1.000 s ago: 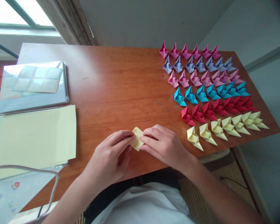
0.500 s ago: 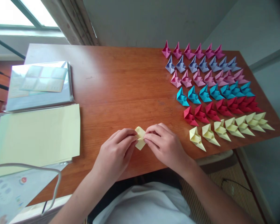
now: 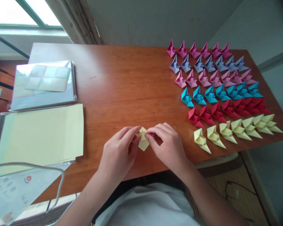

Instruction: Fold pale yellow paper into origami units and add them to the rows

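A small folded piece of pale yellow paper [image 3: 143, 143] is held between my two hands, near the front edge of the wooden table [image 3: 122, 81]. My left hand [image 3: 121, 146] pinches its left side between thumb and fingers. On the other side, my right hand [image 3: 166, 141] grips the right edge with thumb and fingertips. The lower corner points toward me, and the side edges are covered by my fingers. To the right stands a row of pale yellow folded-paper shapes [image 3: 215, 137], each with pointed ends.
Behind the yellow row lie rows of red [image 3: 217, 113], blue [image 3: 209, 94], pink [image 3: 204, 79], lilac [image 3: 198, 65] and magenta [image 3: 194, 51] folded shapes. At left are yellow sheets [image 3: 42, 135], a plastic-wrapped pack [image 3: 42, 83] and a grey cable [image 3: 37, 167].
My fingers have shifted upward along the yellow paper's sides, showing more of its lower part. The whole view has moved slightly, so the table things appear further right.
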Action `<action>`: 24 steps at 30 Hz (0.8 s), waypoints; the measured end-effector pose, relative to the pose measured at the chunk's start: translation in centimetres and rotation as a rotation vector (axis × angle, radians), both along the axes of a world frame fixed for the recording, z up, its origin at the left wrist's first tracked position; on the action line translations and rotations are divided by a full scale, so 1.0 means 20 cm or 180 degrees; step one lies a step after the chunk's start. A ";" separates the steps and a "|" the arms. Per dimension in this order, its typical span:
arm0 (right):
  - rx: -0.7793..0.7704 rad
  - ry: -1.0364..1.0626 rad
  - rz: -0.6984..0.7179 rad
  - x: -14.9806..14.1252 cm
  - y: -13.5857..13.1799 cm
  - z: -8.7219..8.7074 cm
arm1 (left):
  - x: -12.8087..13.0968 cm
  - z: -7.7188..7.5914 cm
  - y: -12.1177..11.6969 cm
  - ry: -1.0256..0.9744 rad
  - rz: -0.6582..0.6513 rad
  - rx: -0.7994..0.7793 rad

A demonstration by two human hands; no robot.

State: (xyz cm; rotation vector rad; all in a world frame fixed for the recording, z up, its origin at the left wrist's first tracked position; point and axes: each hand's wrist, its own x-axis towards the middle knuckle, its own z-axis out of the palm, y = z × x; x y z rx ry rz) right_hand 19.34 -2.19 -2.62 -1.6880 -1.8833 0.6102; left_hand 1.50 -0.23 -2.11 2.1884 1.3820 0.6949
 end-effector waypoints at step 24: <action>0.0126 -0.0138 -0.0276 -0.05 0.01 -0.02 | 0.06 -0.04 -0.03 -0.0003 0.0258 0.0644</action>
